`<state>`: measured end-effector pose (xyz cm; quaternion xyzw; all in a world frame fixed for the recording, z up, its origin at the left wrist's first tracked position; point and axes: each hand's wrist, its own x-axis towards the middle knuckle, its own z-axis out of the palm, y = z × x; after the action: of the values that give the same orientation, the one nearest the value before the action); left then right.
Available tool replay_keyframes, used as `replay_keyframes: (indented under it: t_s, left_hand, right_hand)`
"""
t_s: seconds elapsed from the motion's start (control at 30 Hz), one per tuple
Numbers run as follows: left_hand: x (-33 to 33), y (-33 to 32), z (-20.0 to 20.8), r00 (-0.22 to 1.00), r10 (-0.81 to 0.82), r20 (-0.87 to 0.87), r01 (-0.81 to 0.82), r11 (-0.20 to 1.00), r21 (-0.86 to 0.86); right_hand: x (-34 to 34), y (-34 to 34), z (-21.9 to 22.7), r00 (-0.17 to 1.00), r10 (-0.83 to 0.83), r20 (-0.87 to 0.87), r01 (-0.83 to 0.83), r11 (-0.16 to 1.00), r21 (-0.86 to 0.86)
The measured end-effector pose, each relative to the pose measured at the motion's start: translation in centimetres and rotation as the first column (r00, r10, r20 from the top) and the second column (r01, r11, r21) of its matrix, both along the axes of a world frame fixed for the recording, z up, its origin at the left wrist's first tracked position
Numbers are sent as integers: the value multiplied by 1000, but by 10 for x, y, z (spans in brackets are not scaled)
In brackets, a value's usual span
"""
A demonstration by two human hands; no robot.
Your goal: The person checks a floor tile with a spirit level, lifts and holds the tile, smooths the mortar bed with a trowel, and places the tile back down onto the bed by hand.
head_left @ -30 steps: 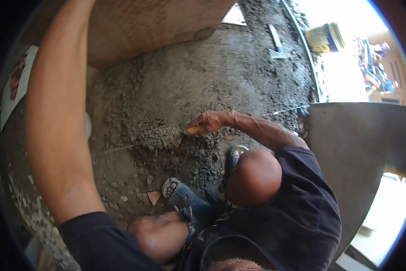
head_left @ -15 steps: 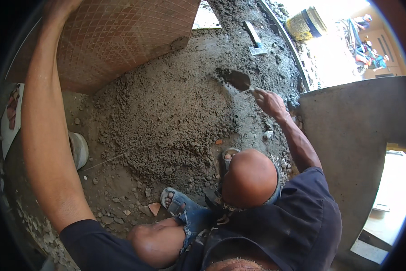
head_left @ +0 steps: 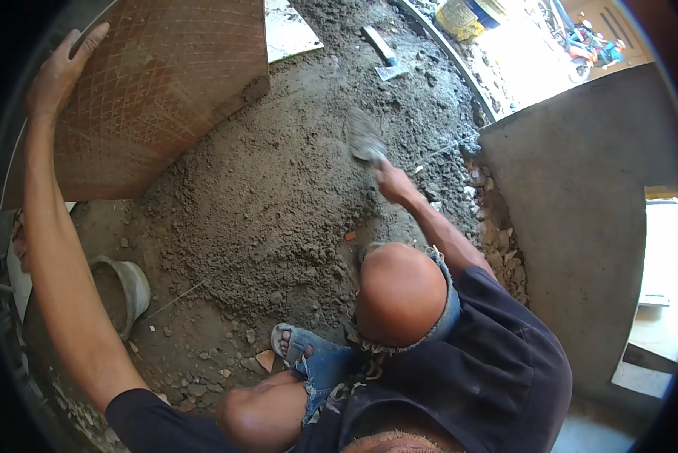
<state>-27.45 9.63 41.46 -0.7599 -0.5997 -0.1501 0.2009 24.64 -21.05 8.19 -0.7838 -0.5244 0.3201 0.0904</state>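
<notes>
A large reddish-brown tile (head_left: 173, 90) stands tilted at the left, its ridged, grid-patterned back toward me. At its upper left edge, my left hand (head_left: 61, 72) grips the rim between thumb and fingers. My right hand (head_left: 394, 181) is closed around the handle of a trowel (head_left: 365, 137), whose blade is smeared by motion. The blade lies against a bed of grey, crumbly mortar (head_left: 271, 174) spread over the ground. Beyond the trowel, a hatchet-like hammer (head_left: 381, 47) with a pale handle rests on the mortar.
A bucket (head_left: 131, 291) sits beside my left forearm, and a stained yellow bucket (head_left: 467, 16) stands at the far right. A string (head_left: 448, 153) runs over the mortar toward a grey concrete wall (head_left: 580, 166). A white tile (head_left: 290, 32) lies behind. Broken stones lie near my feet.
The trowel has swept left and slightly nearer over the mortar, its blade turned. The view has shifted, bringing my left hand on the tile's edge and more of the near bucket into sight.
</notes>
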Motion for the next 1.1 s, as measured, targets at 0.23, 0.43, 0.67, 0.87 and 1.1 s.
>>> replay_keyframes:
  t_s: [0.23,0.43,0.67,0.87,1.1]
  left_hand:
    - [33,-54,11,1000,-26,5,26,997,-78]
    - [54,-144,20,966,-187,176,232,928,-291]
    - [84,-266,-20,933,-355,51,352,880,-319]
    - [104,-362,-120,833,-539,-128,476,814,-332]
    - [103,-410,-200,830,-527,181,528,638,-561]
  right_hand:
    - [102,-149,-14,942,-331,55,311,923,228]
    - [117,-178,19,871,-141,471,78,986,150]
    - [-27,-11,138,134,-227,-965,113,971,-213]
    - [-68,31,155,-34,-252,-967,-93,964,-248]
    - [-74,-22,89,342,-290,-894,156,956,-250]
